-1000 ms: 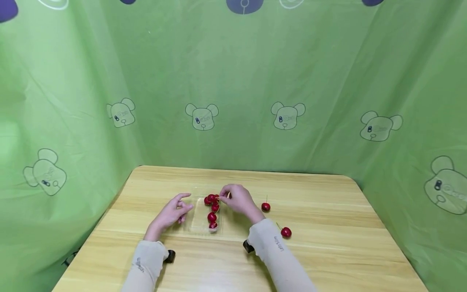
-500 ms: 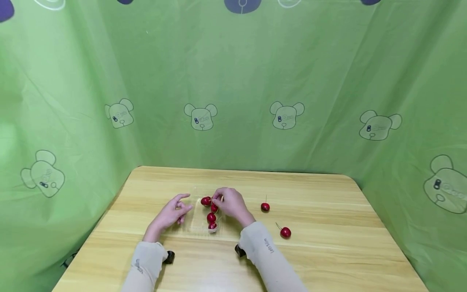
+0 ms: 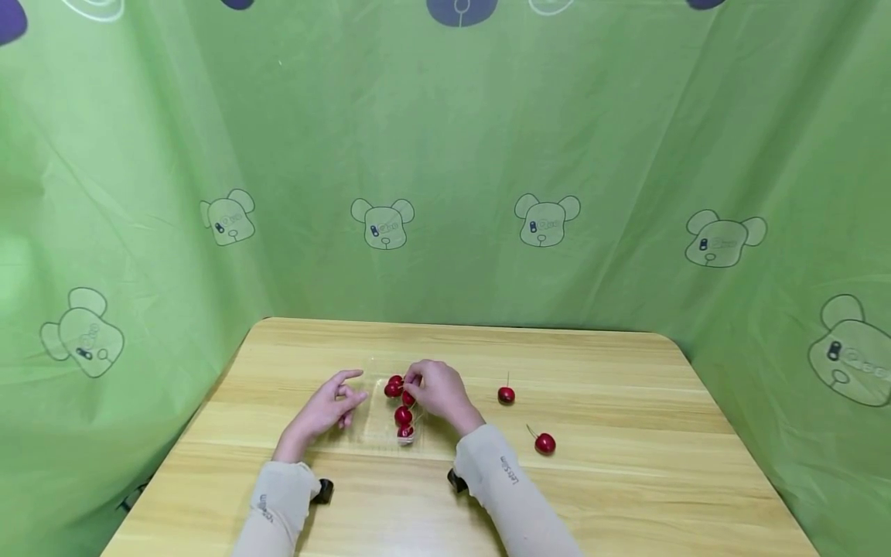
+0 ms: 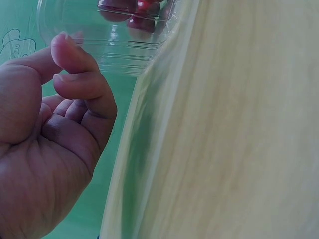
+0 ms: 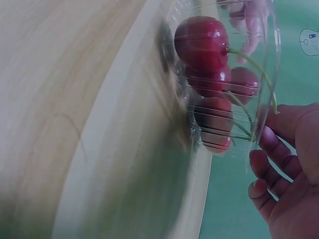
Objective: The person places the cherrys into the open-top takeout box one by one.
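Observation:
A clear plastic box (image 3: 376, 422) holds several red cherries (image 3: 403, 416) with thin stems, grouped toward its right side. My right hand (image 3: 440, 391) reaches over the box's right rim and pinches a cherry (image 3: 392, 391) by its stem, the cherry low among the others. In the right wrist view, the fingertips of that hand stand at the box wall, close to several stems (image 5: 256, 64). My left hand (image 3: 329, 404) stays at the box's left side, index finger stretched along the rim and the other fingers loosely bent, holding nothing. The left wrist view shows its fingertips overlapping the box corner (image 4: 119, 52).
Right of the box, two loose cherries with stems lie on the wooden table (image 3: 626, 456): one farther back (image 3: 506, 396), one nearer (image 3: 545, 444). A green curtain (image 3: 452, 286) with bear prints hangs behind and at both sides. Each wrist wears a small black camera (image 3: 323, 491).
My right hand has moved left and slightly down over the box, bringing the cherry leftward and lower among the others. The left hand has stayed in place.

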A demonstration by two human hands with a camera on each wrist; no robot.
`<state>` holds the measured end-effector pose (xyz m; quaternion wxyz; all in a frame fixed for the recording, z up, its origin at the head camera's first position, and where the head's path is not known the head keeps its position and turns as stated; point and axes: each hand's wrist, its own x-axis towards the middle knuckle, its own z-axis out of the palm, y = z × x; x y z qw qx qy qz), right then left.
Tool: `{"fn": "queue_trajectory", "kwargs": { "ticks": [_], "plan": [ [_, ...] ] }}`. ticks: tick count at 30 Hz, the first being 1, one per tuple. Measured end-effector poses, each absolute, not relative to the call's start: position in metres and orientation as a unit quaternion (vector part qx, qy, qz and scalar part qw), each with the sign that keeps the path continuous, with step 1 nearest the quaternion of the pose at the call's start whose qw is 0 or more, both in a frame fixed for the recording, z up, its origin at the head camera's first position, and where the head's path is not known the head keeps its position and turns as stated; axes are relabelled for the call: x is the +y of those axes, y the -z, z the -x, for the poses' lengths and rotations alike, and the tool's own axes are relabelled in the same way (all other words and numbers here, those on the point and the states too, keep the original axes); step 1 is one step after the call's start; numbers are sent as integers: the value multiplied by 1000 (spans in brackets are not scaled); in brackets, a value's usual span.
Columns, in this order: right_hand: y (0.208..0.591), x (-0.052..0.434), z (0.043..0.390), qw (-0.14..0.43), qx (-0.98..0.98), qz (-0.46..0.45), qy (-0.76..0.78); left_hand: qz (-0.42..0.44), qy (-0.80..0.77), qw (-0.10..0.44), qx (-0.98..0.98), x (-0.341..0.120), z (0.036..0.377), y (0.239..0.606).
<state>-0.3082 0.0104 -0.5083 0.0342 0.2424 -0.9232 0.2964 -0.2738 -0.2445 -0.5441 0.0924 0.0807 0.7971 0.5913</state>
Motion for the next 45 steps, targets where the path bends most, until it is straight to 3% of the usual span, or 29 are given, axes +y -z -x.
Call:
{"fn": "queue_trajectory", "kwargs": {
  "ticks": [45],
  "plan": [
    [509, 12, 305, 40, -925, -258, -277, -81, -588, 96, 799, -247, 275, 546]
  ]
}}
